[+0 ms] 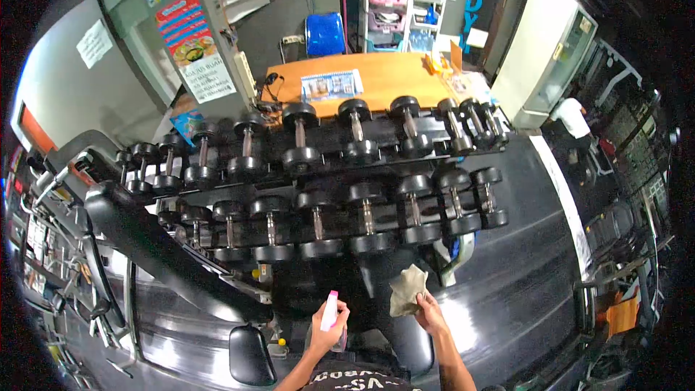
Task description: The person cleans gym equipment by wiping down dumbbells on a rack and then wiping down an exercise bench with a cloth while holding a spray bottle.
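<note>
A two-tier rack of dumbbells (368,217) stands ahead, between the person and the orange worktop (289,80); a padded bench (156,246) slants in at the left. The left hand (329,326) is curled around a spray bottle (330,311); the right hand (428,313) pinches a cloth (407,291).

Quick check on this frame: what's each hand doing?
Left hand: closed around a spray bottle with a pink-and-white top.
Right hand: closed on a cloth, which hangs from the fingers.
</note>
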`<move>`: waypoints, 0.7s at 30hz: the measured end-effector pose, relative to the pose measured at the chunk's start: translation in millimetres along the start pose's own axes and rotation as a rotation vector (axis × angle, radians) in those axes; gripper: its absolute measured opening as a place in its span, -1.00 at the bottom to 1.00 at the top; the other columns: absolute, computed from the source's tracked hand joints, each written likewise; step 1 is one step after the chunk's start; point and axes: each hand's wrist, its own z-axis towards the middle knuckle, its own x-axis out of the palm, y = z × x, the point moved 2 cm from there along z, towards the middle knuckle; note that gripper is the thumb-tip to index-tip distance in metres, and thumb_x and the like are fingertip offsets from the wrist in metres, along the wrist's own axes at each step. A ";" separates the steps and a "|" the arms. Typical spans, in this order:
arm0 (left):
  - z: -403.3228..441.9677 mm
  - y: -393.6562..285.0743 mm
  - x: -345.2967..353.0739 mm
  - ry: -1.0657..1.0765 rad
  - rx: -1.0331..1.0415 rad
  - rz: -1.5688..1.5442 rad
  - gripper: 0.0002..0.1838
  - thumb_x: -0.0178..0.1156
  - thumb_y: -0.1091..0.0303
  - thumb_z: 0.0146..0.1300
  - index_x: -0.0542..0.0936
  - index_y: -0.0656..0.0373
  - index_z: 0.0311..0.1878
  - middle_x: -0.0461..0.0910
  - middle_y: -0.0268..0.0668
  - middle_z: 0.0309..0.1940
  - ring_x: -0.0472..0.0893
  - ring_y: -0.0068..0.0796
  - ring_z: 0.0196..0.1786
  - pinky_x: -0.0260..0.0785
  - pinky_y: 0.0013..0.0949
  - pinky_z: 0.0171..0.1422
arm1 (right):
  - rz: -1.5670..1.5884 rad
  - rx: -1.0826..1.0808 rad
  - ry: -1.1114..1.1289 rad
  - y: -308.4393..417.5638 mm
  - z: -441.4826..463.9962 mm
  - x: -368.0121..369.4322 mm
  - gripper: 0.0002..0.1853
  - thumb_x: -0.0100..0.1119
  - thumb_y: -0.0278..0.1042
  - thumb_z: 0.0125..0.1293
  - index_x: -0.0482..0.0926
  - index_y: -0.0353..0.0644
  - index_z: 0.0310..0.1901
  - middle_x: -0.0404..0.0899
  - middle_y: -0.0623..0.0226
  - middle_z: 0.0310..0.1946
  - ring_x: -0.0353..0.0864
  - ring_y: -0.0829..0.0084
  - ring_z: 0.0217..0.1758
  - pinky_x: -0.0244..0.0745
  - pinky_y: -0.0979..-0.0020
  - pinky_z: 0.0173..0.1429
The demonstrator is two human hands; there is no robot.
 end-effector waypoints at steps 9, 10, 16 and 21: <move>28.4 -16.4 -18.3 -0.008 0.056 -0.107 -0.86 0.25 0.51 0.24 0.52 0.22 -0.16 0.55 -0.39 -0.46 0.51 -0.68 -0.55 0.37 -0.54 -0.46 | -0.042 -0.005 -0.022 8.8 3.6 72.1 -0.62 0.06 -0.14 0.44 0.49 -0.11 0.18 0.61 0.46 -0.07 0.56 0.59 -0.16 0.44 0.48 -0.14; 32.6 -19.7 -20.5 -0.011 0.058 -0.112 -0.86 0.25 0.51 0.24 0.52 0.22 -0.16 0.55 -0.39 -0.46 0.51 -0.68 -0.55 0.37 -0.54 -0.46 | -0.027 0.035 -0.007 12.4 4.3 78.3 -0.63 0.06 -0.14 0.44 0.50 -0.13 0.17 0.60 0.45 -0.03 0.55 0.56 -0.03 0.44 0.44 0.01; 72.0 -28.5 -33.9 0.007 0.026 -0.118 -0.85 0.24 0.50 0.25 0.53 0.24 -0.14 0.55 -0.40 -0.46 0.51 -0.69 -0.55 0.38 -0.54 -0.46 | -0.075 0.133 0.021 27.1 36.8 109.8 -0.57 0.08 -0.03 0.38 0.48 -0.16 0.12 0.60 0.28 -0.01 0.57 0.34 0.12 0.49 0.25 0.17; 104.0 -30.5 -46.5 0.024 0.062 -0.074 -0.83 0.25 0.48 0.23 0.54 0.23 -0.13 0.56 -0.41 -0.46 0.51 -0.69 -0.55 0.38 -0.53 -0.47 | 0.015 0.196 -0.096 46.2 58.1 145.0 -0.47 0.03 0.01 0.32 0.45 -0.19 0.18 0.56 0.19 0.08 0.57 0.22 0.11 0.46 0.14 0.19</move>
